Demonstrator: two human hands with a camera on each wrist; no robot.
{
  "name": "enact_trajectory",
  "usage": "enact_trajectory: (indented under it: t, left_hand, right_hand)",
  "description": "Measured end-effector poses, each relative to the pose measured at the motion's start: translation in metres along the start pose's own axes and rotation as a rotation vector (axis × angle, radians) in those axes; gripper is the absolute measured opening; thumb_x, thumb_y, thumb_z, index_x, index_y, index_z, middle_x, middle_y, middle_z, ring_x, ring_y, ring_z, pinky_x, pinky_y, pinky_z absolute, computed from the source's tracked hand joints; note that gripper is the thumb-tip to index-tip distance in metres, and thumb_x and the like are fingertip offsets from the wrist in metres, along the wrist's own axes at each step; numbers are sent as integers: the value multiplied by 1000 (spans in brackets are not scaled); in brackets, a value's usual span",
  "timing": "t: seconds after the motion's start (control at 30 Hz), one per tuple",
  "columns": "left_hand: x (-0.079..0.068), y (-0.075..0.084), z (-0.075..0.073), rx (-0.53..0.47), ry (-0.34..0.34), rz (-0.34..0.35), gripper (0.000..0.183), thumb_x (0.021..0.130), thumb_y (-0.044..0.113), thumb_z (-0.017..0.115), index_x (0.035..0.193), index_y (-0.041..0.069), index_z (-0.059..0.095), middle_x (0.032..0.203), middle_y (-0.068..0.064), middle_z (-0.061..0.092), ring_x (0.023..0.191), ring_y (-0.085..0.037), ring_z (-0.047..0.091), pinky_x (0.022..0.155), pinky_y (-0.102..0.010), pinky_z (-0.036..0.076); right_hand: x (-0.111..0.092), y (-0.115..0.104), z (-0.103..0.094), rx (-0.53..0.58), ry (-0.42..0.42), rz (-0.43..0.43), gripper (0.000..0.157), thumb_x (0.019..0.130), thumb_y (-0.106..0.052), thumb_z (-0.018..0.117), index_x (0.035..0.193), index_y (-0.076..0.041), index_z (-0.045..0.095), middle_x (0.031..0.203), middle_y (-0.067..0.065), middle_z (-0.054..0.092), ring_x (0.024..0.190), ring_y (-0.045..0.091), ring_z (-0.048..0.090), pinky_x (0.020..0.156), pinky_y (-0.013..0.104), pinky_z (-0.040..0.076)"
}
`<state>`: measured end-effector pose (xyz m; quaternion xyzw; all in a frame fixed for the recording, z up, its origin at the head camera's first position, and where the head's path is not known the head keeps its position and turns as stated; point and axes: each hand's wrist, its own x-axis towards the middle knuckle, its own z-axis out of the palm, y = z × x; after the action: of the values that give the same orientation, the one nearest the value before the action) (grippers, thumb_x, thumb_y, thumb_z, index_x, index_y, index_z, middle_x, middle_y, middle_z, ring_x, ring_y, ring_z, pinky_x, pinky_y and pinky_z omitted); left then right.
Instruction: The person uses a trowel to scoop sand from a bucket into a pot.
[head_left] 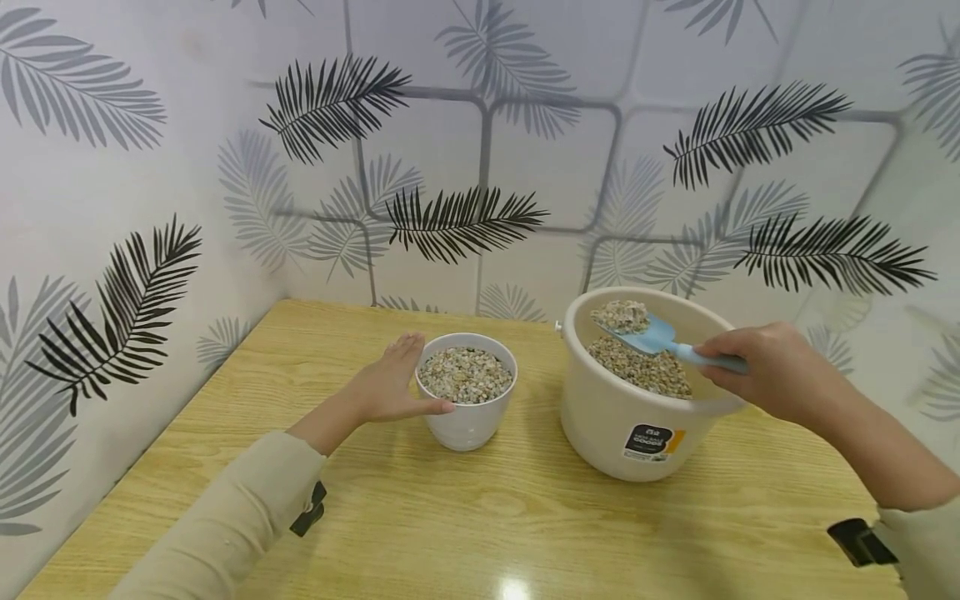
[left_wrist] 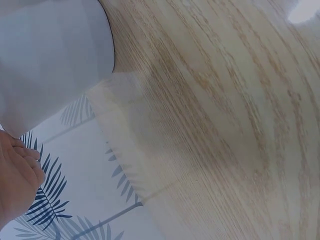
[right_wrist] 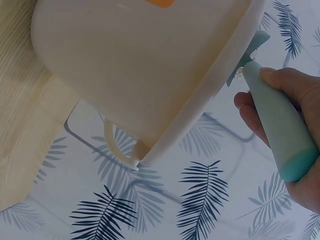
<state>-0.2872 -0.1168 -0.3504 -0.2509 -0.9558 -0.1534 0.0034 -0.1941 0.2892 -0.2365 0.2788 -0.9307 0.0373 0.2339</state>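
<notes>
In the head view, a white flowerpot [head_left: 467, 425] filled close to its rim with pale gravel [head_left: 465, 375] stands on the table. My left hand [head_left: 393, 383] rests against the pot's left side, thumb along the front and fingers extended toward the back. My right hand [head_left: 776, 371] grips the handle of a light blue hand trowel [head_left: 652, 335]. A heap of gravel lies on its blade, which is above the cream bucket [head_left: 630, 433]. More gravel [head_left: 637, 367] lies inside the bucket. The right wrist view shows fingers and thumb wrapped around the trowel's handle [right_wrist: 280, 120].
The wooden table [head_left: 465, 517] meets a leaf-patterned wall [head_left: 540, 167] behind and on the left. The bucket stands right of the pot, with a gap between them. A handle [right_wrist: 117, 142] hangs at the bucket's side in the right wrist view.
</notes>
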Motion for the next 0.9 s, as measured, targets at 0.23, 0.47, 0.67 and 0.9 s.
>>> enact_trajectory:
  t: [0.23,0.47,0.67,0.9]
  left_hand:
    - [-1,0,0,3,11,15,109,74,67,54,143,-5,8,150,-22,8,140,-34,7,115,-44,12]
    - [0,-1,-1,6,2,6,109,74,68,53,143,-4,7,150,-21,7,140,-35,8,115,-44,12]
    - [0,0,1,2,-2,-6,110,74,68,53,143,-4,7,151,-21,7,140,-34,6,115,-44,11]
    - [-1,1,0,0,4,-3,110,74,68,52,143,-4,8,150,-21,8,140,-34,7,115,-44,12]
  right_hand:
    - [3,-2,-3,12,4,-19,19,69,-4,74,87,-1,72,77,8,71,58,11,59,46,20,42]
    - [8,-9,-5,18,19,-38,19,68,-4,74,87,-3,72,77,5,71,57,3,55,47,18,41]
    - [11,-14,-3,33,31,-57,19,67,-4,75,86,-3,72,77,5,71,58,6,57,48,20,44]
    - [14,-23,-2,33,45,-87,20,67,-4,75,87,-5,72,81,5,71,65,15,64,53,26,50]
